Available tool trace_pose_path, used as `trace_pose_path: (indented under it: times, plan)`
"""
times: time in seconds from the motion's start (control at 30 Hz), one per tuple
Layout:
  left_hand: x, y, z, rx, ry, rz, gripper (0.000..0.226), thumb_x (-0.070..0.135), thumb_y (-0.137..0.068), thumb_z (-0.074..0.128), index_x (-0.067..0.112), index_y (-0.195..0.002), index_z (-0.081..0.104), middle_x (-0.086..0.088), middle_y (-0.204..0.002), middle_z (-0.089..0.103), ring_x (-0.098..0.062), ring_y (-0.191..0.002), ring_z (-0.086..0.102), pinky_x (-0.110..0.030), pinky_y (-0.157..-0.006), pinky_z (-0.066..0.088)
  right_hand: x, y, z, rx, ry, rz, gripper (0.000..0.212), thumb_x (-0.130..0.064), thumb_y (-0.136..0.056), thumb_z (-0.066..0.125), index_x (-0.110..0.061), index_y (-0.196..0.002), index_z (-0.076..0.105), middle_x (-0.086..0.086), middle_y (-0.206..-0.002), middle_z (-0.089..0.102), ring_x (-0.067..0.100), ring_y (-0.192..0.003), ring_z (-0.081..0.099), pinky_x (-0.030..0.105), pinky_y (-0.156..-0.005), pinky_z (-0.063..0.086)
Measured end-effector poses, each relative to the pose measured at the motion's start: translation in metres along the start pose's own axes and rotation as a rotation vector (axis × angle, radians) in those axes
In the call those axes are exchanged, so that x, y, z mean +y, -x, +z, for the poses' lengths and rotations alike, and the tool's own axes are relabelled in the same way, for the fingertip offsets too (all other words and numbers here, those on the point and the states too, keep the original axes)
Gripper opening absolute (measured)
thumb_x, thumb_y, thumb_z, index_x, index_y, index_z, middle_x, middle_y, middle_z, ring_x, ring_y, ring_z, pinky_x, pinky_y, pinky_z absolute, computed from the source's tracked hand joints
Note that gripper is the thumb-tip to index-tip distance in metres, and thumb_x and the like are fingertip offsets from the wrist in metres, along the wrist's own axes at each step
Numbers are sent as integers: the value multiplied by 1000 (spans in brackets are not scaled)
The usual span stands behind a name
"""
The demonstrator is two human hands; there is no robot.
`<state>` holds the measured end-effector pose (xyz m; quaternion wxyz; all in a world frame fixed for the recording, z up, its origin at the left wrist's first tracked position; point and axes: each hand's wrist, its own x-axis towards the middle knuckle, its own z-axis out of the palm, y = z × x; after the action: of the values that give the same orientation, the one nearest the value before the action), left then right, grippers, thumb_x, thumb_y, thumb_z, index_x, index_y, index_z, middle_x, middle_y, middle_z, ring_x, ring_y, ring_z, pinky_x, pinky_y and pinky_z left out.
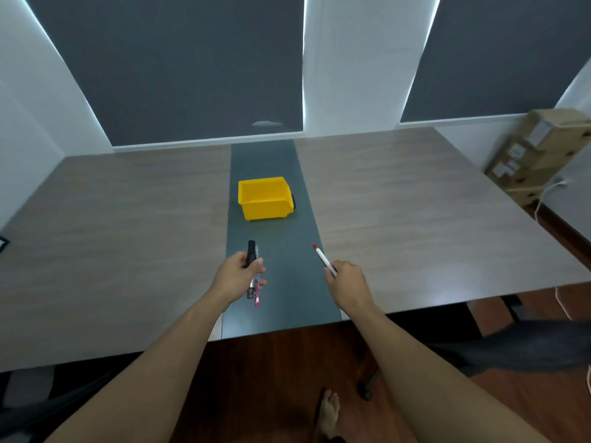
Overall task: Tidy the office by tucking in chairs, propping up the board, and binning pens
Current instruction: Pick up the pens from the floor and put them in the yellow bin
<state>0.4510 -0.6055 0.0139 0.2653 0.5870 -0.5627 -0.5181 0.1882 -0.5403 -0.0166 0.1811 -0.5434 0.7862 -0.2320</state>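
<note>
Smooth plastic barrels fill both grips: the left hand [238,276] is clenched round a bundle of pens [253,273] — a chunky black one and a slim translucent pink one, perhaps a third that I cannot make out — while the right hand [347,278] pinches a thin white pen with a red tip [323,258], pointing forward. The open-topped yellow plastic bin [264,197] sits ahead, well apart from both hands, on the matt grey strip [281,292] down the middle of the pale wood-grain surface [415,203]. To bin them well, I judge each hand should reach over the rim before loosening — round, slick pens roll if dropped short.
</note>
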Motion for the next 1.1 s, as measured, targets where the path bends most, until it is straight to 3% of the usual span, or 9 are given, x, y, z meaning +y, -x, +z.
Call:
trace_pose_path:
  times: [0.1,0.23,0.33,0.5,0.67,0.83,1.1]
  plan:
    - [9,-39,-4,41,29,-23,22,31,-110,63,12,-121,64,-8,-112,79,-28,-86,84,-57,-93,65,-4,-52,5,-21,-35,-5,25,-22,-106,58,-3,-95,70,15,-87,65,31,-75,52,35,-64,35]
    - [20,-85,-5,77,57,-69,18,30,-110,64,14,-118,65,-8,-112,79,-29,-86,84,-57,-95,64,-14,-111,2,-57,-38,-52,24,-22,-107,58,-4,-96,71,9,-84,60,29,-75,52,34,-64,33]
    - [26,-115,-6,110,86,-93,20,30,-110,64,13,-120,66,-7,-111,80,-29,-86,84,-56,-93,65,-21,-152,3,-94,-41,-72,25,-24,-107,58,-5,-101,73,9,-84,62,26,-70,52,34,-58,33]
    - [37,-156,-10,128,118,-130,12,30,-110,63,18,-115,65,-8,-113,79,-28,-87,84,-54,-92,65,-30,-206,14,-142,-82,-71,25,-25,-108,60,-6,-104,76,7,-81,63,11,-59,49,20,-48,28]
    - [41,-214,-24,130,129,-157,14,29,-109,65,17,-116,66,-7,-111,80,-26,-86,84,-55,-93,65,-45,-263,32,-186,-103,-85,26,-28,-108,61,-7,-109,77,10,-88,70,22,-69,60,27,-53,36]
    - [45,-284,-41,116,121,-168,13,27,-109,66,16,-117,68,-6,-108,81,-29,-89,83,-56,-95,65,-63,-325,55,-210,-90,-83,25,-28,-108,61,-8,-109,76,9,-86,69,18,-66,55,25,-52,33]
    - [42,-417,-70,20,76,-161,15,30,-109,65,19,-117,69,-4,-107,83,-28,-95,83,-56,-92,66,-85,-424,109,-284,-10,-55,26,-26,-108,61,-5,-113,76,11,-90,68,26,-76,58,31,-56,35]
